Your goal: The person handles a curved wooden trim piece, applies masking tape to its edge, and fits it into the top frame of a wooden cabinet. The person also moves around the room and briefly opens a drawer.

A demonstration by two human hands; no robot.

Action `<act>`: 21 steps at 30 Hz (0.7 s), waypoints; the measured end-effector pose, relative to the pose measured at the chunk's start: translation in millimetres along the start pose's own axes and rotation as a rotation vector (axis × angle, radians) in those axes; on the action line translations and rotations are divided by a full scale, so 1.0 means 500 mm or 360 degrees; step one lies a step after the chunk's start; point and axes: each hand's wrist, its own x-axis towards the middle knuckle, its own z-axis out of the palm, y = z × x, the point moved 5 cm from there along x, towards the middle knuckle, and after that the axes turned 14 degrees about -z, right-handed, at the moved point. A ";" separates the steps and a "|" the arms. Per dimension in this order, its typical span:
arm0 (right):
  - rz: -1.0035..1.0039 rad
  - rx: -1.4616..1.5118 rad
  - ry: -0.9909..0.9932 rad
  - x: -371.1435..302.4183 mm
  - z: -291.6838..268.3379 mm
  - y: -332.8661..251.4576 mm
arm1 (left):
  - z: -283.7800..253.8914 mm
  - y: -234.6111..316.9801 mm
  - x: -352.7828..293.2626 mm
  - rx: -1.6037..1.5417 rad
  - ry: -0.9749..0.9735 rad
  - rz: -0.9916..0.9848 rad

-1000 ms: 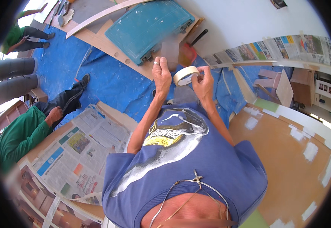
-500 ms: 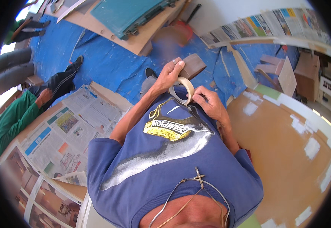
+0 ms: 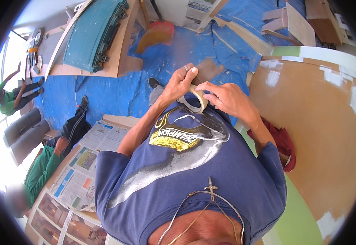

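Observation:
My left hand [image 3: 179, 83] is closed, with a cream roll of masking tape [image 3: 203, 103] by its fingers in front of my chest. It also holds a brown, flat-faced block [image 3: 209, 70], which juts out beyond the fingertips and looks blurred. From the other side my right hand [image 3: 230, 100] reaches over the roll. Its index finger and thumb press at the roll's upper right rim, while the other fingers are partly curled. Whether a loose tape end lies between those fingers is too small to tell.
Blue sheeting [image 3: 116, 96] covers the floor. A teal case [image 3: 94, 34] lies on a wooden table at far left. A person in green [image 3: 43, 175] sits at left beside newspaper [image 3: 82, 163]. A brown panel with white patches [image 3: 308, 118] stands at right, near a dark red cloth [image 3: 282, 143].
My right hand has moved left and up onto the roll's rim, its index finger now stretched across it. The view has turned, showing more of the left side of the room.

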 end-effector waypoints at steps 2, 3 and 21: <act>-0.0007 0.0086 0.0008 -0.009 -0.012 0.013 | 0.016 0.012 0.006 0.0060 -0.0038 -0.0024; 0.0026 0.0207 -0.0004 -0.011 -0.017 0.022 | 0.021 0.018 0.012 0.0110 -0.0035 -0.0027; -0.0184 0.0362 0.1413 -0.006 0.006 0.001 | -0.030 -0.009 0.013 -0.0035 -0.0081 0.0012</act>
